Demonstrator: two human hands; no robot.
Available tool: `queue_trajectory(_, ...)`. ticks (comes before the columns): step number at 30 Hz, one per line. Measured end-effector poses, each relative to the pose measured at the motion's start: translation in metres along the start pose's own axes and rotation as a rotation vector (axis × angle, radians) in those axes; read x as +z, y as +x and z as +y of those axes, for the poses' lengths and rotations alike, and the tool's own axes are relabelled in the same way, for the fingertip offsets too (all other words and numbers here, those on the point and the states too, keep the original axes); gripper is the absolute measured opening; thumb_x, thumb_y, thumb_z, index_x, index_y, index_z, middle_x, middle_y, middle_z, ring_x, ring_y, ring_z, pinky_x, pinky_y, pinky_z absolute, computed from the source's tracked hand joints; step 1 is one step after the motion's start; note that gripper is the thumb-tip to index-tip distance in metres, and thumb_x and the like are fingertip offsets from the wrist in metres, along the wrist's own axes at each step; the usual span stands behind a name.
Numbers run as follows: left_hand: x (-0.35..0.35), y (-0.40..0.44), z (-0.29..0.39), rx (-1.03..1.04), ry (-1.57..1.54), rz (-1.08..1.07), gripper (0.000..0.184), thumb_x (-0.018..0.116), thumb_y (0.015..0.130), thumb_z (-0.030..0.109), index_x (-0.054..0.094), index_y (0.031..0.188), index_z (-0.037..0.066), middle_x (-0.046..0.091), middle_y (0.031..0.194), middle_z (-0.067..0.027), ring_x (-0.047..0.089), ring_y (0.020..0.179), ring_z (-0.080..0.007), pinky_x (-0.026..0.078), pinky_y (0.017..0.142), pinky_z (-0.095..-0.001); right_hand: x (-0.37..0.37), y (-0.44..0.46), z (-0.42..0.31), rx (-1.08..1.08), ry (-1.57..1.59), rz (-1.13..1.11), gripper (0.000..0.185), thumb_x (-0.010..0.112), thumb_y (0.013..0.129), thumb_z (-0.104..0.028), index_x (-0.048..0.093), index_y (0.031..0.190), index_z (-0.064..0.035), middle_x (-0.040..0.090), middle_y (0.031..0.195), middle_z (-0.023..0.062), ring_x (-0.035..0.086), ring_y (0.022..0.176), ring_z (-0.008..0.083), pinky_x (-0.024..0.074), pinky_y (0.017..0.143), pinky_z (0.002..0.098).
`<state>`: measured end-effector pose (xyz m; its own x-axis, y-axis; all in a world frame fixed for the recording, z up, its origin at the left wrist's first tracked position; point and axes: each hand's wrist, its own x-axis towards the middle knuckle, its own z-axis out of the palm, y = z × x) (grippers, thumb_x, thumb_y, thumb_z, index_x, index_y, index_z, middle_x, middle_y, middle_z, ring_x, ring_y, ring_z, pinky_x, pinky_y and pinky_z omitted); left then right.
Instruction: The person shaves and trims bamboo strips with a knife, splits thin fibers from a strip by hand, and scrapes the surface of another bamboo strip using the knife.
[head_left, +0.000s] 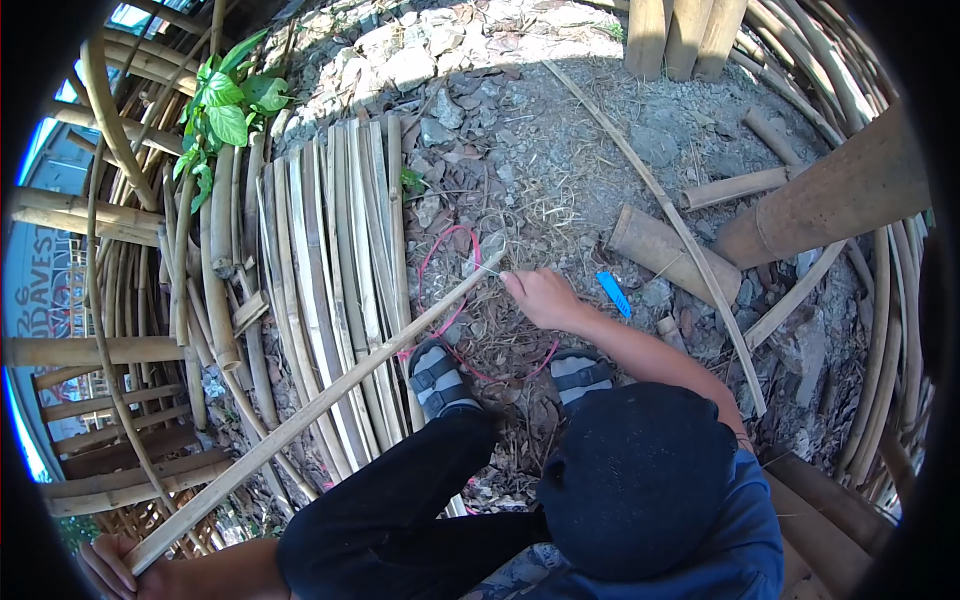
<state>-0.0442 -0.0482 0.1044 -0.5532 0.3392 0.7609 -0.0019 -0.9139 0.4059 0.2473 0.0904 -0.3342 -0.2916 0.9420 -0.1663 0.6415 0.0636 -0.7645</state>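
A long split bamboo strip point(300, 420) runs diagonally from the lower left to the middle of the view. My left hand point(112, 568) is wrapped round its lower end. Near its upper end, my right hand point(540, 298) is closed, thumb against fingers, on a thin pale strand that reaches the strip's tip. A pink string point(422, 268) loops over the ground around the sandalled feet point(440, 378). Just right of my right hand lies a blue tool point(613, 294), perhaps a cutter. Several bamboo slats point(330, 250) lie side by side left of the feet.
A dark cap point(640, 480) fills the lower middle. Another long strip point(655, 190) crosses the ground at the right, over a short bamboo piece point(650, 245). A thick bamboo post point(830, 190) stands at the right. Bamboo fencing point(110, 350) and a green plant point(225, 105) are left.
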Motion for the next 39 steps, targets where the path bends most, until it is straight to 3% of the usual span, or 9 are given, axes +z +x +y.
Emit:
queue_trajectory(3,-0.017,0.017,0.009,0.058,0.157,0.018,0.036,0.052,0.098,0.043,0.046,0.075,0.015,0.040,0.061,0.0061,0.036,0.044,-0.0078,0.028,0.033,-0.0207,0.009,-0.020,-0.030,-0.179,0.167,-0.013,0.055,0.038,0.105,-0.040,0.066,0.085,0.0017,0.066,0.074,0.0260,0.066,0.074,0.0466,0.0529,0.071,0.0555)
queue_trajectory(5,-0.068,0.061,0.043,-0.245,-0.158,-0.299,0.031,0.039,0.097,0.019,0.036,0.067,0.010,0.031,0.054,-0.0005,0.026,0.041,-0.0105,0.022,0.042,-0.0239,0.015,-0.018,-0.019,-0.127,0.094,0.025,0.055,0.038,0.105,-0.040,0.066,0.085,0.0021,0.066,0.073,0.0264,0.066,0.074,0.0470,0.0529,0.071,0.0553)
queue_trajectory(11,-0.089,0.075,0.053,-0.303,-0.198,-0.374,0.031,0.038,0.096,0.018,0.038,0.067,0.008,0.032,0.053,-0.0017,0.028,0.041,-0.0111,0.023,0.038,-0.0239,0.031,0.012,0.035,0.090,-0.066,-0.051,0.056,0.035,0.106,-0.040,0.068,0.089,0.0030,0.066,0.079,0.0305,0.066,0.079,0.0489,0.0525,0.075,0.0573)
queue_trajectory(18,-0.124,0.111,0.069,-0.266,0.114,-0.349,0.030,0.038,0.096,0.019,0.037,0.068,0.008,0.032,0.056,-0.0026,0.030,0.047,-0.0124,0.024,0.040,-0.0243,0.025,-0.012,0.003,-0.039,0.002,0.067,0.056,0.037,0.105,-0.040,0.067,0.091,0.0050,0.066,0.076,0.0301,0.067,0.076,0.0482,0.0531,0.072,0.0568)
queue_trajectory(19,-0.125,0.109,0.066,-0.246,0.094,-0.296,0.029,0.038,0.095,0.019,0.038,0.068,0.008,0.032,0.056,-0.0026,0.031,0.048,-0.0127,0.025,0.041,-0.0249,0.024,-0.001,0.016,0.148,-0.088,-0.029,0.056,0.036,0.106,-0.039,0.068,0.088,0.0039,0.066,0.076,0.0295,0.067,0.076,0.0479,0.0535,0.072,0.0562)
queue_trajectory(27,-0.150,0.130,0.071,-0.294,0.071,-0.339,0.026,0.041,0.092,0.016,0.037,0.068,0.008,0.032,0.058,-0.0026,0.031,0.049,-0.0136,0.027,0.043,-0.0261,0.015,-0.012,-0.007,0.001,-0.030,0.015,0.058,0.037,0.106,-0.039,0.069,0.083,0.0034,0.067,0.076,0.0297,0.067,0.076,0.0482,0.0539,0.074,0.0557)
queue_trajectory(35,-0.133,0.117,0.067,-0.234,0.133,-0.203,0.029,0.040,0.095,0.020,0.038,0.068,0.008,0.032,0.058,-0.0031,0.031,0.049,-0.0138,0.027,0.041,-0.0260,0.021,0.003,0.009,0.127,-0.125,0.021,0.060,0.036,0.106,-0.040,0.070,0.080,0.0030,0.066,0.071,0.0289,0.068,0.072,0.0464,0.0549,0.070,0.0555)
queue_trajectory(37,-0.145,0.126,0.072,-0.258,0.122,-0.237,0.029,0.040,0.094,0.022,0.038,0.069,0.008,0.032,0.058,-0.0033,0.031,0.049,-0.0140,0.028,0.041,-0.0260,0.018,-0.008,-0.011,-0.037,-0.027,0.026,0.062,0.035,0.106,-0.040,0.070,0.079,0.0029,0.067,0.073,0.0281,0.069,0.073,0.0455,0.0550,0.070,0.0557)
queue_trajectory(39,-0.147,0.130,0.073,-0.299,0.117,-0.278,0.029,0.040,0.094,0.023,0.037,0.069,0.008,0.032,0.058,-0.0034,0.032,0.049,-0.0142,0.028,0.041,-0.0259,0.032,0.006,0.028,0.078,-0.080,-0.007,0.061,0.035,0.106,-0.040,0.070,0.079,0.0029,0.067,0.073,0.0282,0.068,0.073,0.0459,0.0549,0.071,0.0555)
